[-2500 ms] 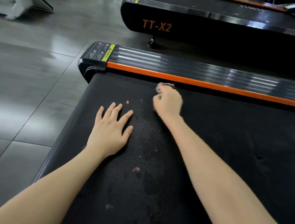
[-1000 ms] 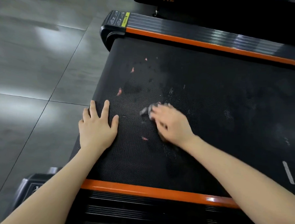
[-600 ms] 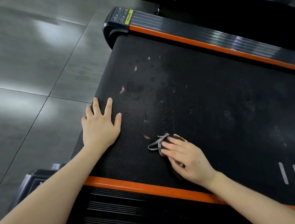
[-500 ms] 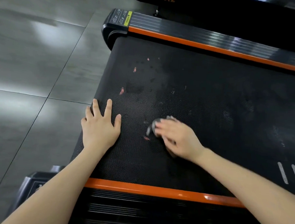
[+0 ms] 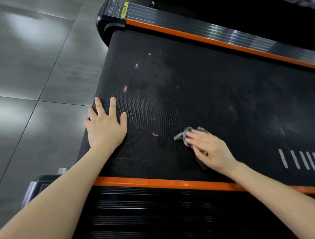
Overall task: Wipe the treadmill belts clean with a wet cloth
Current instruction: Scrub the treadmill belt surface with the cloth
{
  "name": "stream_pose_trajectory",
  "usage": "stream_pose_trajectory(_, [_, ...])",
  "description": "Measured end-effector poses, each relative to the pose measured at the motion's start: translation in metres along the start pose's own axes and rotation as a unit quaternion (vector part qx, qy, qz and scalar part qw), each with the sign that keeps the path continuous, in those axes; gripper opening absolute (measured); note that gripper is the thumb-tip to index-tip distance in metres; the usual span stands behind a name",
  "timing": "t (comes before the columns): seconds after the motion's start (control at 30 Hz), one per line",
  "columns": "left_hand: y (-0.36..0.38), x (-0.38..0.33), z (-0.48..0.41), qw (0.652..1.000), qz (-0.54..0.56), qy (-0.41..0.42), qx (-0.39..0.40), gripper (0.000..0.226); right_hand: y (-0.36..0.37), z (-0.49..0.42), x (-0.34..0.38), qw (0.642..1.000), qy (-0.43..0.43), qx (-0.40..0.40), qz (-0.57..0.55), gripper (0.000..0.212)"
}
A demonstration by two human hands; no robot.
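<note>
One black treadmill belt (image 5: 217, 89) runs between two orange strips (image 5: 168, 184) on a grey floor (image 5: 29, 59). Two hands, apart: the left hand (image 5: 105, 129) lies flat at the belt's left edge, and the right hand (image 5: 209, 150) presses one grey cloth (image 5: 180, 137) onto the belt with straight fingers. The corner label (image 5: 118, 9) is unreadable.

The left grip (image 5: 105, 130) is laid flat, palm down, with fingers straight and spread. The right grip (image 5: 210, 151) is pressed down with fingers extended toward the left, slightly blurred.
</note>
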State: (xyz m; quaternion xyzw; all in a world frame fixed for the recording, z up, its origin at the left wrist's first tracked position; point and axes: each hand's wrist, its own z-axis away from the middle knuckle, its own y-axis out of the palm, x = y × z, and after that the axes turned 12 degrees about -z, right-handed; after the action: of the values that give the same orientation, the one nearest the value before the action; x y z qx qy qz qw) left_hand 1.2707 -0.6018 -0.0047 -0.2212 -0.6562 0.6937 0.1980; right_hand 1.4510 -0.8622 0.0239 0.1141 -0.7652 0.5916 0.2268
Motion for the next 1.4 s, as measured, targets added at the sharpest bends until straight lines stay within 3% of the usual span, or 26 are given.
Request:
stream_pose_trajectory(0.07, [0.0,0.001,0.0,1.0,0.007,-0.001,0.001,0.062,0.01,-0.045,-0.007,0.996,0.061,-0.062,0.018,0.029])
stream_pose_trajectory(0.17, [-0.001,0.003,-0.001,1.0,0.02,0.002,0.006,0.06,0.029,-0.128,-0.001,0.953,0.239,-0.184,0.016,0.03])
stream_pose_trajectory(0.2, [-0.002,0.003,-0.002,1.0,0.029,0.003,0.007,0.059,0.037,-0.145,0.007,0.943,0.26,-0.207,0.014,0.028])
stream_pose_trajectory(0.3, [-0.002,0.007,-0.003,0.997,0.074,0.001,0.005,0.052,0.073,-0.143,0.055,0.971,0.152,-0.182,-0.011,0.023])
stream_pose_trajectory(0.37, [-0.002,0.01,-0.003,0.996,0.092,0.002,-0.003,0.05,0.086,-0.111,0.083,0.992,0.062,-0.106,-0.026,0.027])
stream_pose_trajectory(0.43, [-0.003,0.012,-0.001,0.996,0.092,0.009,-0.006,0.049,0.074,-0.081,0.082,0.999,0.038,-0.025,-0.016,0.032])
stream_pose_trajectory(0.53, [-0.002,0.012,0.0,0.996,0.084,0.015,-0.005,0.049,0.035,-0.031,0.046,0.989,0.125,-0.07,0.043,0.032])
stream_pose_trajectory(0.67, [-0.002,0.01,0.0,0.997,0.074,0.022,-0.001,0.05,0.025,-0.008,0.047,0.93,0.322,-0.169,0.052,0.026])
stream_pose_trajectory(0.77, [-0.001,0.011,-0.001,0.996,0.089,0.024,0.002,0.05,0.066,-0.066,0.079,0.944,0.264,-0.193,0.047,0.029])
stream_pose_trajectory(0.87, [0.002,0.013,-0.002,0.995,0.099,0.015,-0.007,0.049,0.091,-0.101,0.097,0.965,0.207,-0.153,0.045,0.039])
stream_pose_trajectory(1.03, [0.0,0.011,-0.001,0.994,0.106,0.003,-0.017,0.048,0.053,-0.063,0.073,0.989,0.116,-0.087,0.034,0.033])
stream_pose_trajectory(1.1, [0.0,0.01,-0.001,0.994,0.103,0.0,-0.02,0.048,0.036,-0.033,0.051,0.978,0.153,-0.131,0.05,0.031])
stream_pose_trajectory(1.2, [0.0,0.009,-0.002,0.996,0.089,-0.007,-0.02,0.047,0.006,0.007,0.021,0.922,0.302,-0.242,0.022,0.031])
stream_pose_trajectory(1.27, [-0.001,0.008,-0.001,0.997,0.08,-0.009,-0.021,0.048,-0.011,0.01,0.009,0.894,0.372,-0.25,0.001,0.027])
stream_pose_trajectory(1.4, [-0.005,0.006,-0.001,0.998,0.067,-0.017,-0.009,0.049,-0.003,-0.016,0.015,0.909,0.316,-0.264,-0.062,0.024])
